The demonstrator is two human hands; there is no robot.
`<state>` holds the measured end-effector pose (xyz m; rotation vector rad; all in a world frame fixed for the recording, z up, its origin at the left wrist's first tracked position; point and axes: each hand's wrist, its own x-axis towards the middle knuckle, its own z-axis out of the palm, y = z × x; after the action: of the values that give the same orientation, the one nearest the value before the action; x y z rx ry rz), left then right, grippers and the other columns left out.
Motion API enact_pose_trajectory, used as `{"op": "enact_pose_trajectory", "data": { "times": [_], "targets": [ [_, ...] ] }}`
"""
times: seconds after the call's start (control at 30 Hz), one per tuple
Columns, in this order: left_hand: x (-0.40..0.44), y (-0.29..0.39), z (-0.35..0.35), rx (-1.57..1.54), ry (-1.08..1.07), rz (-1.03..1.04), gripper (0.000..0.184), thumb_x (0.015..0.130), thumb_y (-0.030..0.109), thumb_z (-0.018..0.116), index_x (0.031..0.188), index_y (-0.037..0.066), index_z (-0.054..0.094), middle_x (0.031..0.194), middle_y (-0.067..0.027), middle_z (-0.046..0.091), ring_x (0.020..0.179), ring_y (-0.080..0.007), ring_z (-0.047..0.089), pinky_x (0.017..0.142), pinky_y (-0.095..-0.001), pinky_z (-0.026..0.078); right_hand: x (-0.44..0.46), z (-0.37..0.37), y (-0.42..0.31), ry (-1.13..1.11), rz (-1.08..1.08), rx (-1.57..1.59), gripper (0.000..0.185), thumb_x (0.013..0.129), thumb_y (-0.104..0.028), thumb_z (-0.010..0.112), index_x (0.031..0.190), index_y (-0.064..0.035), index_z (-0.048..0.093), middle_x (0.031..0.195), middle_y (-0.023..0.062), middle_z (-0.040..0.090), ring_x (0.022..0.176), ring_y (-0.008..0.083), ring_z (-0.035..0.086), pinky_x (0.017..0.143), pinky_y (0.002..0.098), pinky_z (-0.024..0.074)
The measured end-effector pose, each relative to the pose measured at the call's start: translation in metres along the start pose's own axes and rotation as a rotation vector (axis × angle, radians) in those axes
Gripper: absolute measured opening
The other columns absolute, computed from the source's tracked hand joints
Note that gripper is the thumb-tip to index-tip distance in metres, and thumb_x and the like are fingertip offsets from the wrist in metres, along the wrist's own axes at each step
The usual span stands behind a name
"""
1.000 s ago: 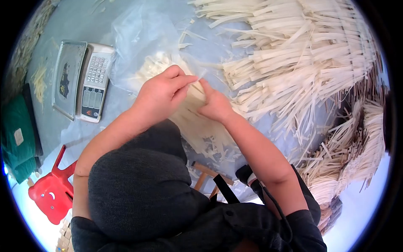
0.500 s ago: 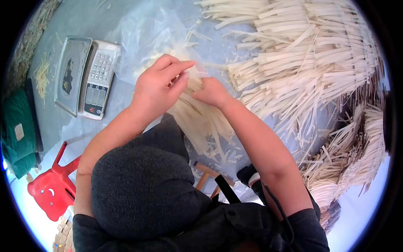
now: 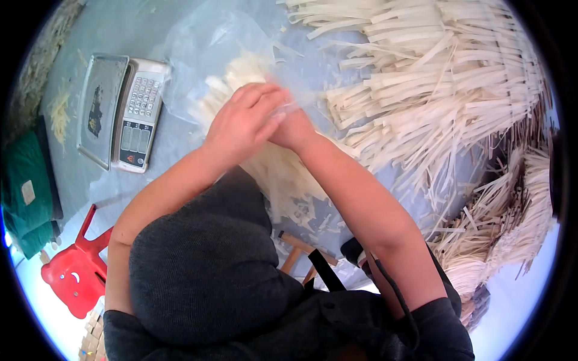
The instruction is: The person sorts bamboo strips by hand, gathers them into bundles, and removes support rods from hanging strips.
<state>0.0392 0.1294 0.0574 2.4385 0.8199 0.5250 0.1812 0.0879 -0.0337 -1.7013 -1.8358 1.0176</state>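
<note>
A bundle of pale, flat dried strips (image 3: 280, 174) lies before me, its upper end (image 3: 247, 69) inside a clear plastic bag (image 3: 214, 42). My left hand (image 3: 244, 120) crosses over the bundle with its fingers bent together, closed on thin film at the bag's mouth. Just beside it, my right hand (image 3: 292, 129) is closed around the bundle; motion blurs it and the left hand hides part of its fingers. The two hands touch or nearly touch. Below them the strips' loose ends fan out.
A digital scale (image 3: 138, 114) with a metal pan stands at left. Large heaps of the same strips (image 3: 433, 72) spread over the right side. A red stool (image 3: 75, 280), green cloth (image 3: 27, 186) and a wooden stool frame (image 3: 295, 253) are lower down. Small broken bits litter the sheet.
Both hands have come closer together; my right hand has moved left and up, partly under the left. My left fingers have folded down. More of the bundle's upper end shows in the bag.
</note>
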Motion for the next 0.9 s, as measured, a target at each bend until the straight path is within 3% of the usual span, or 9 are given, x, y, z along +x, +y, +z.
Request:
{"op": "enact_pose_trajectory", "data": {
  "times": [0.2,0.27,0.33,0.4,0.5,0.6,0.63,0.77,0.9],
  "targets": [
    [-0.025,-0.063,0.046,0.366,-0.299,-0.079,0.057,0.095,0.040,0.048,0.143,0.013,0.037,0.150,-0.0086,0.034,0.141,-0.0281,0.026,0.115,-0.0434,0.019,-0.036,-0.036,0.017,-0.025,0.202,0.057,0.067,0.076,-0.041,0.070,0.128,-0.0024,0.054,0.130,0.0201,0.054,0.121,0.0347,0.050,0.103,0.0376,0.0394],
    [-0.018,-0.057,0.047,0.366,-0.301,-0.085,0.059,0.093,0.043,0.050,0.144,0.014,0.037,0.151,-0.0072,0.031,0.141,-0.0279,0.024,0.116,-0.0449,0.017,-0.057,-0.058,0.030,0.000,0.268,0.103,0.053,0.082,-0.036,0.070,0.123,-0.0055,0.059,0.122,0.0147,0.062,0.111,0.0254,0.059,0.093,0.0356,0.0464],
    [-0.012,-0.048,0.042,0.365,-0.308,-0.091,0.062,0.092,0.045,0.051,0.144,0.015,0.037,0.152,-0.0058,0.029,0.142,-0.0276,0.022,0.116,-0.0464,0.015,-0.083,-0.076,0.049,0.193,0.350,0.303,0.046,0.080,-0.031,0.070,0.118,-0.0060,0.063,0.112,0.0169,0.066,0.103,0.0303,0.062,0.090,0.0343,0.0484],
    [-0.010,-0.038,0.038,0.271,-0.480,0.163,0.072,0.086,0.053,0.056,0.145,0.019,0.034,0.154,-0.0056,0.027,0.143,-0.0282,0.020,0.116,-0.0499,0.013,-0.117,-0.088,0.073,0.376,0.500,0.380,0.033,0.081,-0.026,0.068,0.108,-0.0063,0.068,0.100,0.0150,0.069,0.093,0.0279,0.065,0.082,0.0330,0.0510],
    [-0.012,-0.034,0.041,0.254,-0.667,0.180,0.083,0.080,0.062,0.059,0.148,0.023,0.030,0.155,-0.0057,0.023,0.144,-0.0274,0.017,0.117,-0.0498,0.009,-0.169,-0.091,0.099,0.267,0.622,0.104,0.034,0.079,-0.025,0.068,0.108,-0.0066,0.066,0.103,0.0154,0.067,0.094,0.0283,0.064,0.083,0.0354,0.0507],
    [0.005,-0.024,0.025,0.229,-0.774,0.177,0.095,0.070,0.061,0.068,0.148,0.024,0.028,0.155,-0.0066,0.025,0.143,-0.0282,0.020,0.116,-0.0508,0.012,-0.198,-0.071,0.096,0.174,0.566,-0.095,0.041,0.078,-0.022,0.068,0.116,-0.0061,0.061,0.109,0.0132,0.065,0.096,0.0238,0.064,0.078,0.0334,0.0514],
    [0.007,-0.025,0.028,0.226,-0.777,0.182,0.095,0.070,0.061,0.068,0.148,0.024,0.028,0.155,-0.0066,0.025,0.143,-0.0282,0.020,0.116,-0.0508,0.012,-0.200,-0.064,0.091,0.177,0.573,-0.176,0.051,0.075,-0.028,0.071,0.118,-0.0053,0.058,0.110,0.0163,0.063,0.097,0.0309,0.063,0.083,0.0369,0.0502],
    [0.013,-0.028,0.039,0.311,-0.702,0.081,0.102,0.061,0.054,0.077,0.147,0.025,0.031,0.152,-0.0072,0.029,0.136,-0.0289,0.033,0.109,-0.0491,0.026,-0.212,-0.032,0.073,0.282,0.643,-0.409,0.051,0.074,-0.030,0.072,0.118,-0.0073,0.058,0.108,0.0164,0.063,0.095,0.0330,0.062,0.083,0.0401,0.0483],
    [0.011,-0.029,0.053,0.423,-0.607,0.010,0.101,0.059,0.052,0.079,0.146,0.026,0.033,0.149,-0.0064,0.034,0.130,-0.0288,0.039,0.102,-0.0463,0.032,-0.221,-0.010,0.081,0.040,0.719,-0.436,0.036,0.076,-0.027,0.069,0.106,-0.0082,0.060,0.091,0.0152,0.065,0.087,0.0338,0.062,0.075,0.0428,0.0467]
  ]
}}
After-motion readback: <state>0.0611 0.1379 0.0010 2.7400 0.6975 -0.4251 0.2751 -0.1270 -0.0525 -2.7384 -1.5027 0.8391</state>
